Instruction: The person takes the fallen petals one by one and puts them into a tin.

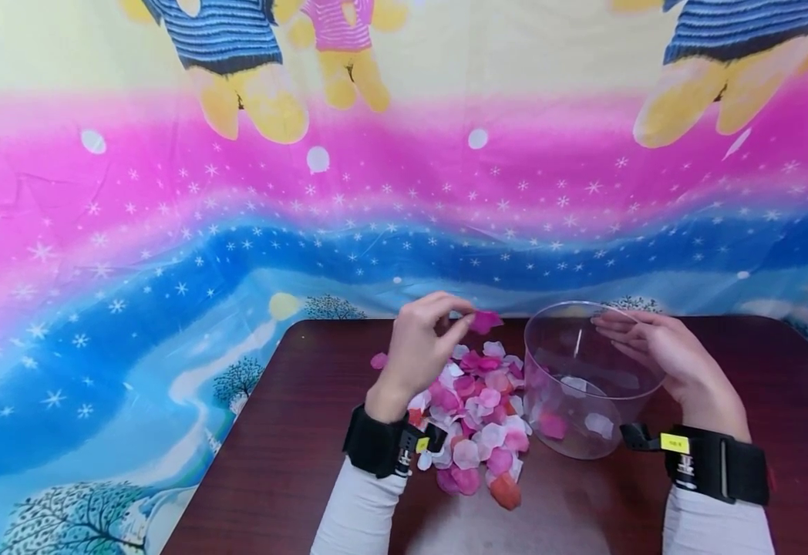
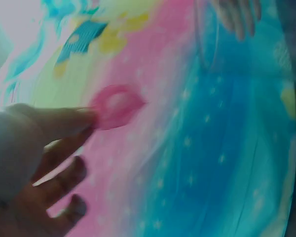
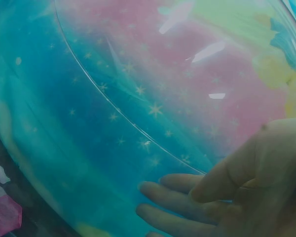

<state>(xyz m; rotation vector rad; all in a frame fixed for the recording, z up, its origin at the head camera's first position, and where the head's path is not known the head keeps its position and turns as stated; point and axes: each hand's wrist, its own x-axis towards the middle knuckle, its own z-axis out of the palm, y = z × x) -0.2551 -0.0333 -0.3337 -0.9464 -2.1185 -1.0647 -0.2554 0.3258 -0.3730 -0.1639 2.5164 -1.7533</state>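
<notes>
Between thumb and forefinger, my left hand [image 1: 421, 339] pinches a magenta petal [image 1: 485, 321], raised above the pile. The same petal [image 2: 117, 106] shows in the left wrist view, its other fingers loosely bent. A loose heap of pink, white and red petals [image 1: 476, 408] lies on the table below that hand. To its right stands a clear plastic tub [image 1: 594, 397] with a few petals in its bottom. My right hand [image 1: 668, 351] is at the tub's right side with fingers extended along its wall; the right wrist view shows these fingers [image 3: 177, 207] fairly straight.
The dark wooden table [image 1: 258, 462] carries everything. Behind its far edge hangs a printed cloth backdrop [image 1: 376, 200] with snowflakes and bears. One stray pink petal [image 1: 378, 361] lies left of the heap.
</notes>
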